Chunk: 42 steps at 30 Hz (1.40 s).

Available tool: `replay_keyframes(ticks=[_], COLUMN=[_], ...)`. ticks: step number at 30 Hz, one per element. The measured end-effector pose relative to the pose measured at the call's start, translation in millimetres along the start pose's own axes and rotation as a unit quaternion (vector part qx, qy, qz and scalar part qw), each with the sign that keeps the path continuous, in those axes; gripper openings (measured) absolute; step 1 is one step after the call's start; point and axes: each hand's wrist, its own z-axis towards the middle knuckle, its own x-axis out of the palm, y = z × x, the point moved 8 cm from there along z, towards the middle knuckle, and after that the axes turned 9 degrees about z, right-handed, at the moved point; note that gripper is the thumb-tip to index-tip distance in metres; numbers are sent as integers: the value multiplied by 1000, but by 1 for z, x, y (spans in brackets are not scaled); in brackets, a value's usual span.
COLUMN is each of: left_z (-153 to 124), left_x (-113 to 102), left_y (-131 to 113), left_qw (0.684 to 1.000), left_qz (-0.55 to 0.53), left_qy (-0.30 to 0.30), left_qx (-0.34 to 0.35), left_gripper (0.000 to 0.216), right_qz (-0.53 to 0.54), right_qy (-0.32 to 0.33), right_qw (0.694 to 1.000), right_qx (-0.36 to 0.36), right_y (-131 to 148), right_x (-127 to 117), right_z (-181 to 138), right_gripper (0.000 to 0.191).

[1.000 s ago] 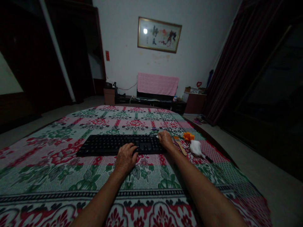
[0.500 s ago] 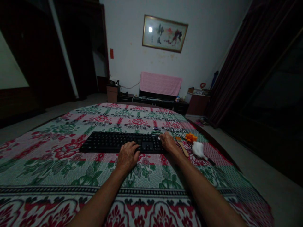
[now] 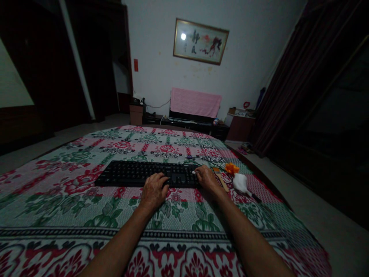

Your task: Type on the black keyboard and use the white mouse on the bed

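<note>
A black keyboard [image 3: 127,173] lies lengthwise on the flowered bedspread [image 3: 121,209]. My left hand [image 3: 155,190] rests on its front edge, fingers laid over the keys near the middle and thumb apart, holding nothing. At the right end, over the number keys, my right hand [image 3: 206,177] is closed with its fingertips pinched on a small white wad [image 3: 194,172]. The wad is too small to make out exactly and appears to touch the keys. My right hand hides the keyboard's right corner.
Right of the keyboard lie a flat wooden-handled brush [image 3: 222,182], an orange item [image 3: 232,168] and a white bundle [image 3: 240,183] with a dark end. A thin cable [image 3: 198,158] runs behind the keyboard. Beyond the bed stands a low cabinet under a pink cloth [image 3: 196,102].
My right hand has moved slightly toward me with the white wad, lower down the number keys. My left hand stays nearly in place on the keyboard.
</note>
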Motion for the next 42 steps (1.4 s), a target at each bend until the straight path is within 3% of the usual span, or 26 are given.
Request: replay_keyframes(ticks=[6,10,15,19,24,33,42], left_z=[0,1,0,-1,0,0,-1], left_x=[0,0,1,1,1,-1,2], left_y=[0,-1,-1,0,0,-1,1], left_qw=[1000,1000,1000,1000,1000,1000,1000], left_qz=[6,11,13,10,8,11,7], left_qy=[7,16,23,13,6,0,-4], left_qx=[1,0,0,1,0,3,2], left_gripper=[23,23,24,24,23,23,24], right_qz=[58,59,78,69,31,47,48], right_qy=[71,35,69,55,86,6,76], right_qw=[996,997,994,994,995,999,996], right_qx=[10,30,45,66,38,19,-5], right_y=[-7,-17,-20,-17,-14,-21,-4], right_x=[-5,-19,-17,-26,-15,-8,-13], right_z=[5,7,6,7,7,7,3], right_gripper=[23,27,27,26,30,24,26])
